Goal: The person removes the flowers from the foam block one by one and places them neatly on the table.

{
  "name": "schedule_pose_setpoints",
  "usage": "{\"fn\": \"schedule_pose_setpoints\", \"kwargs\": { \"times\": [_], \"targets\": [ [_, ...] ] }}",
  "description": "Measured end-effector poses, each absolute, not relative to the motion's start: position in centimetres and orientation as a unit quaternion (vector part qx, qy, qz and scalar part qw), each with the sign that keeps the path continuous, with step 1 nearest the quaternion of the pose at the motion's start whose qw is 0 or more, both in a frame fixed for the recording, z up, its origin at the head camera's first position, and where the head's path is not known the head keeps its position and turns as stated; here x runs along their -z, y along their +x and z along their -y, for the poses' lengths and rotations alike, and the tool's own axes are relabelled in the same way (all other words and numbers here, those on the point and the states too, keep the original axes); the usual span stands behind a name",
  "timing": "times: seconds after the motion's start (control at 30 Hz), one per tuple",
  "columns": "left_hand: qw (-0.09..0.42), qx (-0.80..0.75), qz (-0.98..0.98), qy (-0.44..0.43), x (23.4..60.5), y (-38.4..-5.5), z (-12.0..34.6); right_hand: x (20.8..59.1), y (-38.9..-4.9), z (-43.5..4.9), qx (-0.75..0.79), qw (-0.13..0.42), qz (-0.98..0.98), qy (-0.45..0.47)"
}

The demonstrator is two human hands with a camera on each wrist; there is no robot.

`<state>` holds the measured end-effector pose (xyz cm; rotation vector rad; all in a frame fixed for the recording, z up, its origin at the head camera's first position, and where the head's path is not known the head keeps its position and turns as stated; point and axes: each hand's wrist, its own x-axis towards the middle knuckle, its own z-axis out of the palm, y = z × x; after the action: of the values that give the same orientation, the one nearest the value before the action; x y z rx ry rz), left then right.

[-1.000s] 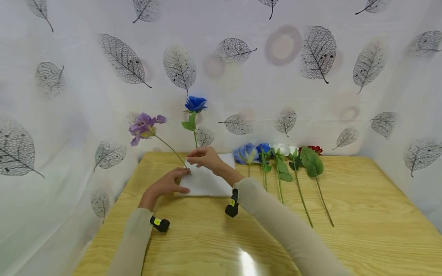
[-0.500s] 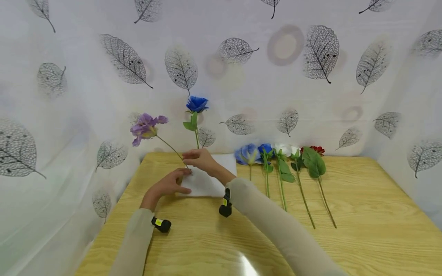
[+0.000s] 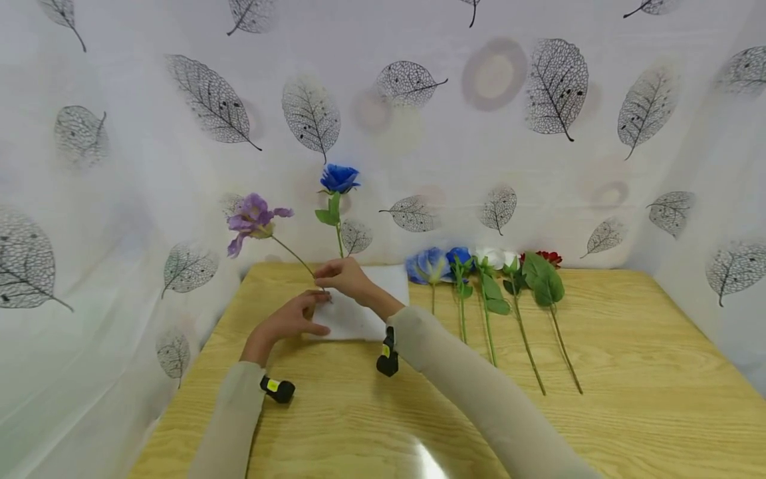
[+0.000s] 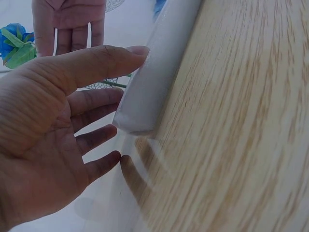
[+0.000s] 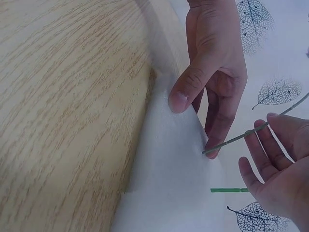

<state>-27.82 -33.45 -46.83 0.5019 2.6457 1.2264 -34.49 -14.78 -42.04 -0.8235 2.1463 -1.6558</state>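
Note:
In the head view, a purple flower [image 3: 254,216] leans left above a white foam block [image 3: 353,319] lying on the table. My right hand [image 3: 350,279] pinches its thin stem between thumb and fingers, as the right wrist view shows. The stem's lower end meets the block beside a fingertip of my left hand [image 3: 290,319]. That hand rests on the block's left side, thumb near the front edge, fingers extended. A blue rose [image 3: 340,178] stands upright behind my right hand, its green stem [image 5: 227,190] meeting the block. How deep either stem sits cannot be seen.
Several flowers lie in a row to the right: a pale blue bloom [image 3: 429,266], a blue rose [image 3: 459,258], white blooms [image 3: 492,258] and a red bloom [image 3: 547,258]. Their stems point towards the front of the wooden table [image 3: 646,372]. A leaf-print curtain [image 3: 443,146] surrounds it.
My right hand has moved left and slightly down to the purple flower's stem and now pinches it. The purple bloom has turned a little. My left hand stays on the block.

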Motion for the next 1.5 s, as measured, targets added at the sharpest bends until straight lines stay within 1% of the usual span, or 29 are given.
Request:
{"fn": "schedule_pose_setpoints", "kwargs": {
  "times": [0.23, 0.73, 0.93, 1.23, 1.5],
  "targets": [
    [0.079, -0.397, -0.896, 0.18, 46.8, -27.8, 33.6, 42.0, -34.6, 14.6, 0.581, 0.139, -0.751, -0.282],
    [0.084, -0.382, -0.904, 0.172, 46.7, -27.7, 33.3, 42.6, -35.1, 13.7, 0.585, 0.105, -0.753, -0.284],
    [0.087, -0.387, -0.903, 0.167, 46.7, -27.8, 33.2, 42.0, -34.8, 13.7, 0.597, 0.101, -0.74, -0.292],
    [0.074, -0.372, -0.909, 0.175, 46.8, -27.8, 33.6, 40.9, -34.4, 13.5, 0.597, 0.104, -0.733, -0.31],
    [0.086, -0.37, -0.911, 0.161, 46.8, -27.7, 33.5, 40.6, -34.1, 12.4, 0.578, 0.108, -0.737, -0.333]
  ]
}}
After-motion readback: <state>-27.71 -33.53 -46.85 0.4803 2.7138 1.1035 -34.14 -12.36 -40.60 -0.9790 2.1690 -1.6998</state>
